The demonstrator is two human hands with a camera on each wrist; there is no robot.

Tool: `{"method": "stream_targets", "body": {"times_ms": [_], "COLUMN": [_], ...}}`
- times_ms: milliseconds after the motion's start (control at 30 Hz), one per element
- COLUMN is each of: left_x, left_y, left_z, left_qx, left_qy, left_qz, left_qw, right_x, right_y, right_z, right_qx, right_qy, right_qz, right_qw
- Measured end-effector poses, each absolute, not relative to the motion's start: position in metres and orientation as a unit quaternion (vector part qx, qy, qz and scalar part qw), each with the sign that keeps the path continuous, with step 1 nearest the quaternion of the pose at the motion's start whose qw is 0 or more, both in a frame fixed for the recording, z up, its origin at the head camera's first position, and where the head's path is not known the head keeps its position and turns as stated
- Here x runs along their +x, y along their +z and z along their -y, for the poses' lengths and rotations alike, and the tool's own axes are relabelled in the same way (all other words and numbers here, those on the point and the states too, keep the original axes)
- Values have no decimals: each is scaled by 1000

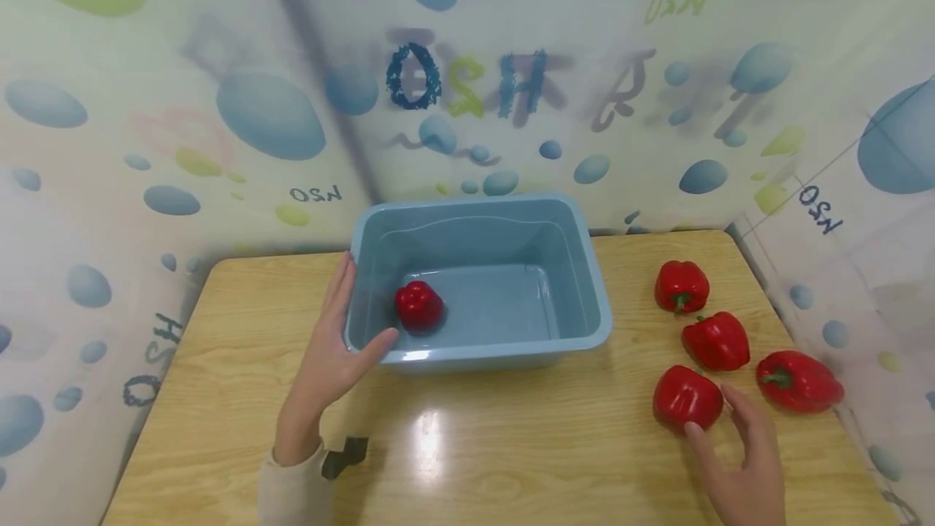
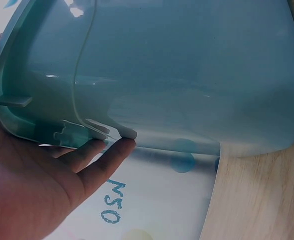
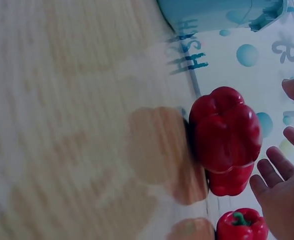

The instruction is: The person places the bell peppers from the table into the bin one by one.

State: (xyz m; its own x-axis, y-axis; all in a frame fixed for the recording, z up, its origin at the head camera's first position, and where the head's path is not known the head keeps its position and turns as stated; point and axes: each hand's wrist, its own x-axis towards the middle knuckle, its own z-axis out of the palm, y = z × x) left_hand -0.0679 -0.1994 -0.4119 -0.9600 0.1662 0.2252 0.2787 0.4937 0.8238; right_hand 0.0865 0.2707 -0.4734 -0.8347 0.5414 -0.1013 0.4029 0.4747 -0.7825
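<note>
In the head view a blue plastic basin (image 1: 478,355) stands at the back middle of the table, with one red bell pepper (image 1: 420,307) inside at the left. My left hand (image 1: 332,364) rests against the basin's left side, fingers straight along the outer wall and thumb over the front left corner. The left wrist view shows those fingertips (image 2: 127,143) on the basin wall. At the right, my right hand (image 1: 741,457) is spread beside the nearest red bell pepper (image 1: 687,400); in the right wrist view the fingers are apart from the pepper (image 3: 225,132).
Behind the near pepper lie two more red bell peppers, one at the back (image 1: 682,286) and one in the middle (image 1: 717,341). A longer red pepper (image 1: 799,381) is at the table's right edge. Printed cloth walls (image 1: 467,144) rise behind and beside the wooden table (image 1: 511,445).
</note>
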Motion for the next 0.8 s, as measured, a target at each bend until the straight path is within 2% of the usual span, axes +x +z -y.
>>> {"method": "stream_targets", "body": {"times_ms": [267,800], "left_x": [-68,-67], "left_y": [-411,-410], "left_z": [199,198], "left_qx": [-132,-124], "left_qy": [-489,-484], "left_qz": [860,864], "left_qw": [61,56], "right_x": [90,81], "right_y": [-481,-488], "right_z": [-279,-276], "right_qx": [-296,-305], "right_qy": [436,456], "right_qz": [849,836], "right_qw": [26,6]}}
